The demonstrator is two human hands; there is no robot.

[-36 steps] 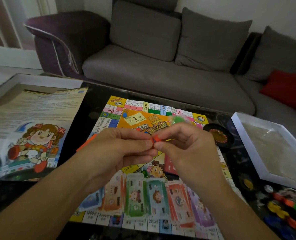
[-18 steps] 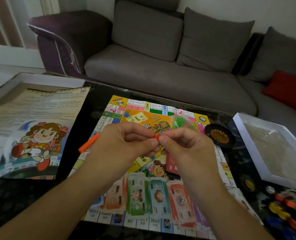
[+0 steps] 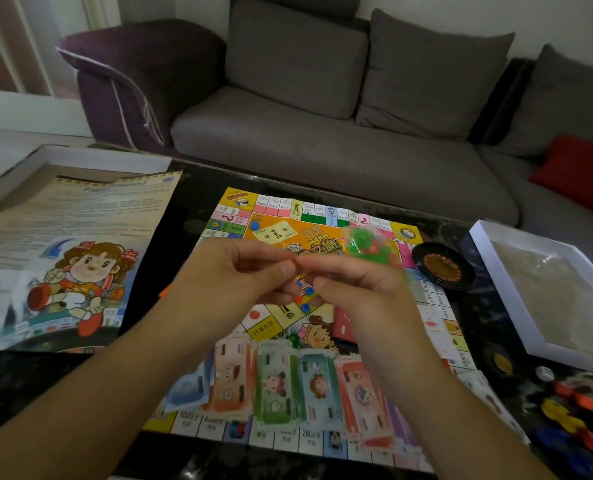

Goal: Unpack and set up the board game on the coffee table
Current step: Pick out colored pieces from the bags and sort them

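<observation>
The colourful game board (image 3: 239,216) lies open on the dark coffee table (image 3: 191,202). Both my hands hover above its middle. My left hand (image 3: 232,275) and my right hand (image 3: 360,285) pinch between them a small clear plastic bag (image 3: 367,245) of green and red pieces, blurred, sticking out above my right fingers. Several stacks of paper money (image 3: 277,386) lie in a row on the board's near edge. A blue token (image 3: 255,224) stands near the far left corner.
The printed rule sheet (image 3: 70,254) lies over a box half at the left. A black spinner dish (image 3: 442,266) sits right of the board, the white box half (image 3: 495,258) beyond it. Coloured plastic pieces (image 3: 572,414) are scattered at the near right. A grey sofa (image 3: 322,157) stands behind.
My hands have drawn slightly apart and the bag of green pieces has risen further above my right fingers. The view shifted a little.
</observation>
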